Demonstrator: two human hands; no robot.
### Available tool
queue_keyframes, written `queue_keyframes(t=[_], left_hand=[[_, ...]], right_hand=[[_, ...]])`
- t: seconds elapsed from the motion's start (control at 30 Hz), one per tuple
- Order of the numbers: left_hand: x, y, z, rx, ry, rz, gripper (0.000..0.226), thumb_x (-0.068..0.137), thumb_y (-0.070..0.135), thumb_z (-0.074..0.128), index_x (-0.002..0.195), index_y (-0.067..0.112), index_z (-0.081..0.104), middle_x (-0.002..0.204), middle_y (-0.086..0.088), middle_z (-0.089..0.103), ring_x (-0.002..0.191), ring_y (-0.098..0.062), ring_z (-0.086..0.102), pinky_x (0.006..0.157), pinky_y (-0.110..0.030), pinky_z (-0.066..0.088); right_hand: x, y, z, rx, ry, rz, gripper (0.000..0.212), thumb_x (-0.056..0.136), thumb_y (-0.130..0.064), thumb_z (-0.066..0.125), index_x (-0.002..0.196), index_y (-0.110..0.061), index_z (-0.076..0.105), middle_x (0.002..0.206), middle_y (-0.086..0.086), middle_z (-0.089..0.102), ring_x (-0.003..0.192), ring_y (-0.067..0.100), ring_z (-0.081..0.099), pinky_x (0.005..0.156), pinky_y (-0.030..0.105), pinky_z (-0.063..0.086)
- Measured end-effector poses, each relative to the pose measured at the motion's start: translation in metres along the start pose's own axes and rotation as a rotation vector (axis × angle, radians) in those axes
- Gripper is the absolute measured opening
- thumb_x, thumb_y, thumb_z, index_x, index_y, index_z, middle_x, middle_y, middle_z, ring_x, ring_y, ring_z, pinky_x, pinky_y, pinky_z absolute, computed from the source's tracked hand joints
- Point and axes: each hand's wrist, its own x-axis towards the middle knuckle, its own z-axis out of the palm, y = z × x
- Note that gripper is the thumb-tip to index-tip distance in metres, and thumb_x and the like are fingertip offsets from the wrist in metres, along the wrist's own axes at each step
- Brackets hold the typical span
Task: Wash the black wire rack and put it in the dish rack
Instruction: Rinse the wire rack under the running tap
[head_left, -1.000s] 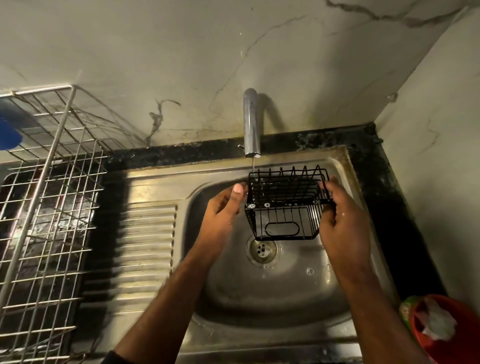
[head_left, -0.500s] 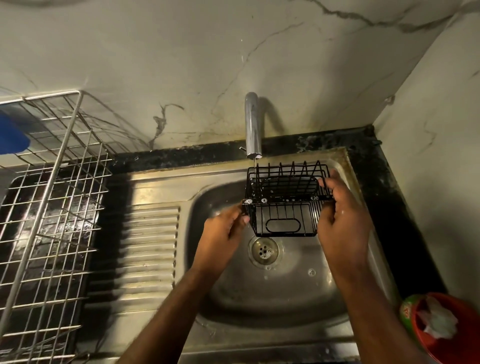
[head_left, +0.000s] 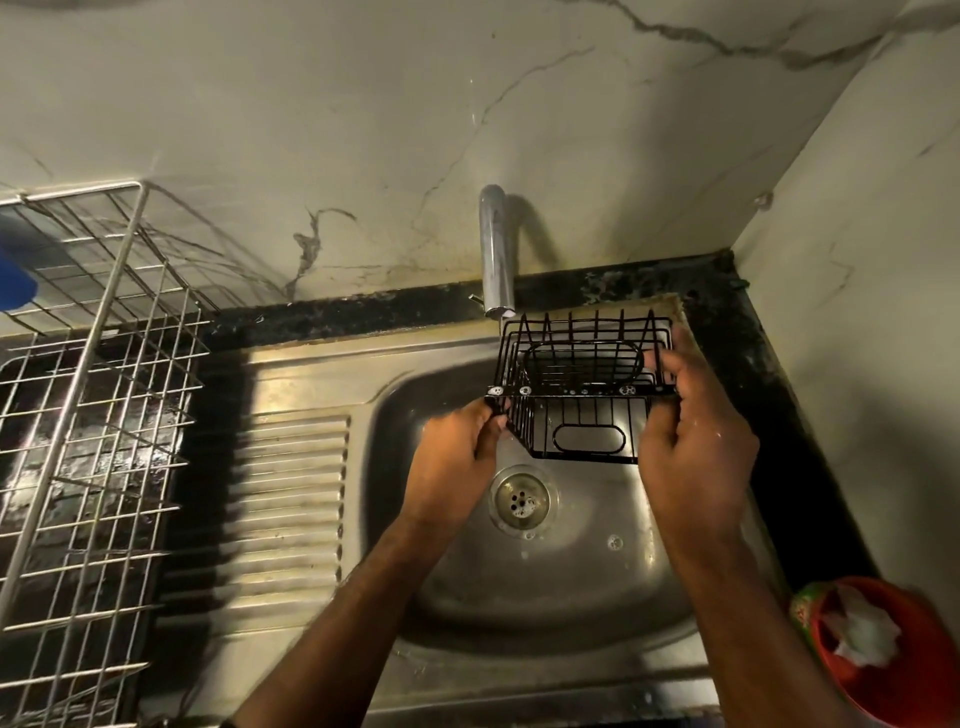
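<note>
The dish rack (head_left: 88, 395) fills the left of the frame. Right of centre, over the sink (head_left: 545, 587) and just under the tap (head_left: 496, 249), the left hand (head_left: 452, 462) pinches the wire rack (head_left: 579, 387) at its lower left corner; the right hand (head_left: 696, 452) curls round its right edge. It looks light and stiff but wet, likely slippery; the frame wires seem the best hold.

Corner of pale marbled walls (head_left: 363, 104), dark veins; black counter (head_left: 337, 319) along them. Steel sink (head_left: 545, 582), ribbed drainboard (head_left: 291, 493), chrome tap (head_left: 496, 249). Light dim, warm
</note>
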Motion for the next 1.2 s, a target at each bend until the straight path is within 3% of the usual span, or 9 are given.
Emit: queue_keyframes(t=[0.17, 0.23, 0.33, 0.53, 0.73, 0.83, 0.93, 1.1, 1.2], left_hand=[[-0.009, -0.004, -0.004, -0.008, 0.021, 0.025, 0.02, 0.103, 0.023, 0.056, 0.106, 0.01, 0.07, 0.075, 0.008, 0.065, 0.059, 0.003, 0.056, 0.057, -0.012, 0.039], [-0.011, -0.005, -0.005, -0.016, 0.025, 0.028, 0.022, 0.103, 0.025, 0.055, 0.11, 0.01, 0.069, 0.089, 0.001, 0.074, 0.073, -0.007, 0.066, 0.066, -0.031, 0.054], [-0.013, -0.005, -0.009, -0.007, 0.025, 0.011, 0.025, 0.103, 0.028, 0.054, 0.115, 0.012, 0.069, 0.097, -0.001, 0.075, 0.081, -0.016, 0.069, 0.073, -0.043, 0.058], [-0.015, -0.005, -0.009, -0.023, 0.022, -0.007, 0.027, 0.103, 0.03, 0.054, 0.117, 0.014, 0.068, 0.103, -0.001, 0.076, 0.092, -0.018, 0.072, 0.08, -0.046, 0.058], [-0.016, -0.01, -0.009, -0.035, 0.028, -0.017, 0.026, 0.104, 0.031, 0.053, 0.117, 0.014, 0.067, 0.103, 0.0, 0.076, 0.094, -0.017, 0.071, 0.082, -0.046, 0.059], [-0.016, -0.012, -0.01, -0.038, 0.023, -0.016, 0.026, 0.103, 0.033, 0.052, 0.116, 0.016, 0.067, 0.102, 0.001, 0.075, 0.093, -0.016, 0.071, 0.081, -0.047, 0.059], [-0.016, -0.014, -0.01, -0.055, 0.025, -0.016, 0.039, 0.099, 0.043, 0.045, 0.117, 0.017, 0.067, 0.103, 0.002, 0.076, 0.094, -0.017, 0.071, 0.081, -0.047, 0.059], [-0.014, -0.02, -0.007, -0.029, 0.031, 0.01, 0.046, 0.097, 0.051, 0.039, 0.118, 0.018, 0.064, 0.101, 0.002, 0.075, 0.089, -0.015, 0.071, 0.075, -0.045, 0.06], [-0.013, -0.024, -0.006, -0.021, 0.031, 0.014, 0.042, 0.099, 0.047, 0.042, 0.121, 0.019, 0.064, 0.104, 0.002, 0.075, 0.092, -0.016, 0.071, 0.077, -0.045, 0.06]], right_hand=[[-0.008, -0.003, -0.001, -0.002, 0.015, -0.001, 0.044, 0.089, 0.005, 0.056, 0.131, -0.008, 0.06, 0.129, -0.011, 0.061, 0.06, 0.013, 0.06, 0.058, 0.027, 0.053], [-0.009, -0.004, 0.0, 0.007, 0.01, 0.007, 0.043, 0.09, 0.005, 0.055, 0.13, -0.009, 0.061, 0.13, -0.017, 0.056, 0.064, 0.015, 0.063, 0.059, 0.024, 0.051], [-0.01, -0.004, 0.0, 0.01, -0.01, 0.028, 0.038, 0.092, 0.002, 0.053, 0.128, -0.009, 0.062, 0.123, 0.0, 0.07, 0.061, 0.005, 0.054, 0.054, 0.014, 0.04], [-0.011, -0.006, -0.001, 0.02, 0.011, 0.023, 0.04, 0.09, 0.005, 0.054, 0.128, -0.006, 0.061, 0.122, -0.001, 0.069, 0.057, -0.004, 0.048, 0.053, 0.013, 0.04], [-0.015, -0.007, 0.002, 0.042, 0.009, 0.01, 0.039, 0.092, 0.001, 0.052, 0.129, -0.007, 0.059, 0.131, -0.003, 0.064, 0.082, 0.016, 0.07, 0.063, 0.027, 0.055], [-0.016, -0.009, 0.002, 0.051, -0.007, 0.038, 0.045, 0.093, -0.005, 0.048, 0.137, -0.01, 0.055, 0.128, 0.0, 0.066, 0.084, 0.012, 0.068, 0.065, 0.018, 0.051], [-0.015, -0.009, 0.004, 0.057, 0.006, 0.021, 0.042, 0.092, -0.001, 0.05, 0.133, -0.008, 0.058, 0.13, -0.012, 0.058, 0.09, 0.004, 0.064, 0.067, 0.016, 0.05], [-0.013, -0.002, 0.008, 0.079, 0.001, 0.008, 0.036, 0.092, 0.005, 0.055, 0.126, -0.004, 0.061, 0.133, -0.008, 0.06, 0.062, 0.005, 0.061, 0.048, 0.028, 0.052], [-0.014, 0.001, 0.009, 0.089, -0.012, 0.001, 0.037, 0.092, 0.004, 0.054, 0.128, -0.005, 0.06, 0.131, -0.001, 0.065, 0.06, 0.005, 0.059, 0.046, 0.026, 0.049]])
